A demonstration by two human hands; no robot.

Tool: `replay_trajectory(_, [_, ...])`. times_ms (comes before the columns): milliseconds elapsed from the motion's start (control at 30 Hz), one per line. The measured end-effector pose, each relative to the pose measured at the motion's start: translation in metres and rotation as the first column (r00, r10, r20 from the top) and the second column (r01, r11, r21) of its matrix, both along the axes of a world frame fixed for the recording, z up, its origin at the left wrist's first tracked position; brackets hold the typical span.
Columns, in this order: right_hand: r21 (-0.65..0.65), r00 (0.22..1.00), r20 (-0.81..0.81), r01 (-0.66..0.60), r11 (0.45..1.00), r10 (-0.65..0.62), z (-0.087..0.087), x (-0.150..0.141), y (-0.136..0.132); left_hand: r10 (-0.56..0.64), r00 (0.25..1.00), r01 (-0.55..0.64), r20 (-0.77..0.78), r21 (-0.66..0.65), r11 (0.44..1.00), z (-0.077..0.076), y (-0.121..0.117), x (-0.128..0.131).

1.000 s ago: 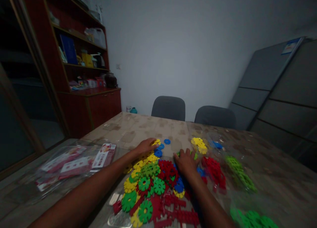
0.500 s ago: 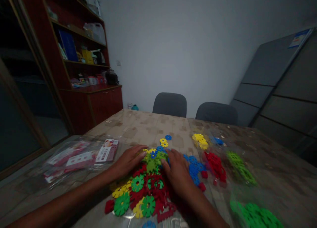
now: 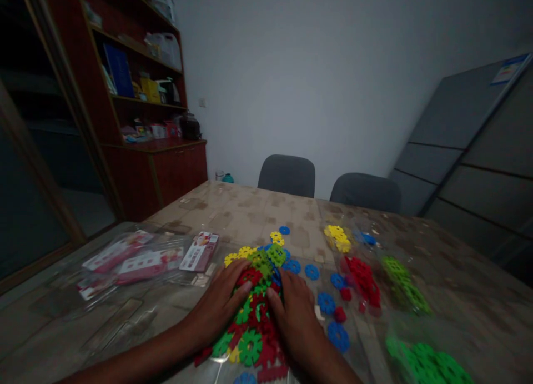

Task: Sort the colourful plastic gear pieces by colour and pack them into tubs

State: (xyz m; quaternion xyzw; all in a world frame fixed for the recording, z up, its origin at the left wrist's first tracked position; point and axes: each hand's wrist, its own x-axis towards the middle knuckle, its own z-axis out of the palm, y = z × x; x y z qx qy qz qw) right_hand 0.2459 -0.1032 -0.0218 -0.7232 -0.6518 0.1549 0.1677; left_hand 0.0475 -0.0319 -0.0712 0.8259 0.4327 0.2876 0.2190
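Note:
A heap of notched plastic building discs point(image 3: 250, 347) in red, green and yellow lies in front of me, with lime discs point(image 3: 260, 262) at its far end. My left hand point(image 3: 227, 295) cups the left side, its thumb on the red and green pieces. Against the right side presses my right hand point(image 3: 295, 306), thumb towards the other thumb. Both hands squeeze the heap between them; their fingertips are partly hidden among the pieces. Loose blue discs point(image 3: 326, 303) and a small red block point(image 3: 340, 314) lie right of my right hand.
Packets with printed cards point(image 3: 145, 263) lie on the left of the table point(image 3: 233, 212). To the right are bagged pieces: yellow point(image 3: 337, 238), red point(image 3: 363, 281), lime point(image 3: 403, 284) and green point(image 3: 431, 364). Two grey chairs point(image 3: 286, 175) stand behind the table.
Both hands have come closer together and nearer to me, narrowing the heap. Blue discs on the right now lie spread apart. The left hand has moved away from the printed packet.

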Motion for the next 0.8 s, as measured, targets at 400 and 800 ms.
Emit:
replay_trajectory(400, [-0.018,0.931,0.345,0.133,0.991,-0.119,-0.002,0.050,-0.009,0.039,0.885,0.065,-0.464,0.205,0.977,0.045,0.060,-0.074])
replay_trajectory(800, [0.117,0.887,0.459,0.003,0.993,-0.057,-0.034,0.051,-0.011,0.186,0.831,-0.088,-0.524,0.207,0.974,0.043,0.106,-0.063])
